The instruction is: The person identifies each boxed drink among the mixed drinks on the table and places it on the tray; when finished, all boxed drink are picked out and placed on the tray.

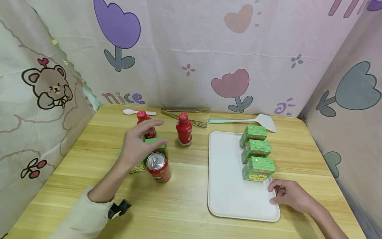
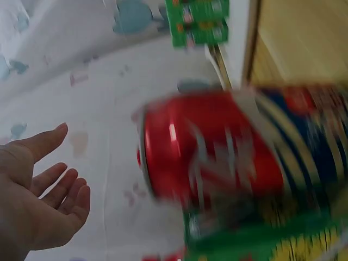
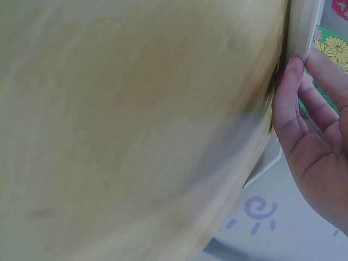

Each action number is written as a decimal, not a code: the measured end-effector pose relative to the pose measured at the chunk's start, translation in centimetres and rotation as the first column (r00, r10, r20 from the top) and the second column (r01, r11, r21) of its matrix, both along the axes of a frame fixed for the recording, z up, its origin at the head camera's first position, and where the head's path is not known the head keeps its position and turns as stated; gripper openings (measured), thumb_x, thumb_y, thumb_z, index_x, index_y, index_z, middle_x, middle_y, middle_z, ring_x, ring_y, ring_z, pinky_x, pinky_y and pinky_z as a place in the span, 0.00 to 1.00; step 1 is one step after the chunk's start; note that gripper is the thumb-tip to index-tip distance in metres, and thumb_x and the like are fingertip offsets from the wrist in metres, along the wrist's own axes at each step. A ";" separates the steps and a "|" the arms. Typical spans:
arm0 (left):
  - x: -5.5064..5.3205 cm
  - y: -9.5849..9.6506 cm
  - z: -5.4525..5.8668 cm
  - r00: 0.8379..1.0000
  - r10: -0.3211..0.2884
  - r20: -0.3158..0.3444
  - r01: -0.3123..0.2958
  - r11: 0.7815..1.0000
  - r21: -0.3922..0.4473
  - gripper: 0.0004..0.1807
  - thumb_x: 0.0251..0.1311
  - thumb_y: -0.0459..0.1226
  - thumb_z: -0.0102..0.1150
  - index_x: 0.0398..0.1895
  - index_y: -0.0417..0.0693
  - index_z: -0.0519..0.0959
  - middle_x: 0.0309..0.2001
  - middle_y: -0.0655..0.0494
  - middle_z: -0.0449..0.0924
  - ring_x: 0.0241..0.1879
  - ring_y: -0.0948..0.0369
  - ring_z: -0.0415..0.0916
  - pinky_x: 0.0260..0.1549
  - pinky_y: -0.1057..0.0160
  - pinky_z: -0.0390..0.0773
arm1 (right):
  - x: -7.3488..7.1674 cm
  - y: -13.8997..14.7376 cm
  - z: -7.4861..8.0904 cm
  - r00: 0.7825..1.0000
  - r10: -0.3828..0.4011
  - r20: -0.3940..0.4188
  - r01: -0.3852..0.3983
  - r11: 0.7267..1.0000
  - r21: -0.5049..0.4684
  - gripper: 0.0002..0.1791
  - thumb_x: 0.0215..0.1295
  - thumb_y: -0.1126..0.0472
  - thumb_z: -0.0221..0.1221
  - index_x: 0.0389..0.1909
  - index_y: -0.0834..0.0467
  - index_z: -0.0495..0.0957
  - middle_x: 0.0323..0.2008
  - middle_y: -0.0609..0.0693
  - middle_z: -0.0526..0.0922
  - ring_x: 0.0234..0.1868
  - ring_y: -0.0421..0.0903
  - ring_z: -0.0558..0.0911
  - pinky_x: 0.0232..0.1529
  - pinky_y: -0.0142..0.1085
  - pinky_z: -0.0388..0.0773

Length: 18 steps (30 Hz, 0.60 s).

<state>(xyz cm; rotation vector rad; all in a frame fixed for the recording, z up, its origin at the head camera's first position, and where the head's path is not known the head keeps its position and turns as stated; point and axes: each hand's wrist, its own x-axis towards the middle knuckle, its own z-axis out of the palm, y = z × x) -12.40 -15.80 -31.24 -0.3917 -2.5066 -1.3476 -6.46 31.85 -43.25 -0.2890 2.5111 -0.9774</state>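
Observation:
My left hand (image 1: pixel 135 146) is raised over the left group of items, thumb and fingers spread apart with nothing between them. Just beyond its wrist side stands a red soda can (image 1: pixel 160 172), which looms large and blurred in the left wrist view. Partly hidden behind the can and hand are green drink cartons (image 1: pixel 161 148) with yellow flowers. At the right, the fingers and thumb of my right hand (image 1: pixel 291 195) pinch the right rim of a white tray (image 1: pixel 228 199). Three green cartons (image 1: pixel 258 170) stand in a row along that side of the tray.
Two red bottles stand behind the can, one (image 1: pixel 184 131) fully visible and another (image 1: pixel 142 116) partly behind my left hand. Along the back edge lie a white spoon (image 1: pixel 131 112), whisks (image 1: pixel 198 123) and a spatula (image 1: pixel 264 122). A patterned cloth (image 1: pixel 185 43) hangs behind the table.

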 end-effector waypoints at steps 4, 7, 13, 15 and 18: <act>-0.3 -2.3 -0.1 0.996 0.087 0.023 -0.085 0.995 -0.060 0.28 0.47 0.43 0.73 0.54 0.53 0.79 0.57 0.56 0.78 0.55 0.58 0.75 0.51 0.66 0.78 | 0.0 0.0 0.0 1.000 0.001 0.002 -0.001 1.000 -0.002 0.19 0.47 0.54 0.71 0.36 0.57 0.76 0.26 0.47 0.73 0.23 0.32 0.69 0.23 0.28 0.69; -0.4 -3.9 -0.6 0.989 0.146 0.038 -0.142 0.985 -0.098 0.28 0.47 0.44 0.73 0.54 0.52 0.79 0.57 0.56 0.78 0.49 0.55 0.78 0.47 0.65 0.79 | 0.1 0.0 0.1 1.000 0.001 -0.006 -0.001 1.000 0.001 0.18 0.47 0.55 0.71 0.36 0.57 0.77 0.26 0.47 0.73 0.23 0.32 0.68 0.23 0.28 0.69; -0.4 -7.5 -1.7 0.979 0.176 0.099 -0.160 0.975 -0.155 0.29 0.49 0.46 0.71 0.55 0.49 0.78 0.58 0.51 0.77 0.47 0.49 0.78 0.44 0.65 0.76 | 0.0 -0.1 0.2 1.000 0.002 -0.021 -0.002 1.000 0.004 0.18 0.46 0.56 0.72 0.36 0.57 0.77 0.26 0.47 0.73 0.23 0.32 0.68 0.23 0.28 0.69; -0.5 -8.6 -2.2 0.977 0.167 0.133 -0.142 0.974 -0.179 0.29 0.50 0.47 0.70 0.56 0.49 0.77 0.59 0.48 0.77 0.49 0.45 0.77 0.44 0.62 0.76 | -0.1 -0.1 0.2 1.000 0.000 -0.020 0.000 1.000 0.005 0.18 0.46 0.56 0.72 0.35 0.57 0.77 0.26 0.47 0.73 0.23 0.32 0.68 0.23 0.28 0.69; -1.0 -10.1 -3.0 0.974 0.154 0.167 -0.119 0.972 -0.202 0.29 0.51 0.48 0.69 0.57 0.48 0.77 0.58 0.47 0.77 0.50 0.45 0.77 0.43 0.65 0.77 | 0.0 -0.1 0.2 1.000 -0.005 -0.016 0.005 1.000 0.006 0.18 0.46 0.56 0.72 0.35 0.57 0.77 0.26 0.47 0.73 0.23 0.32 0.68 0.22 0.28 0.69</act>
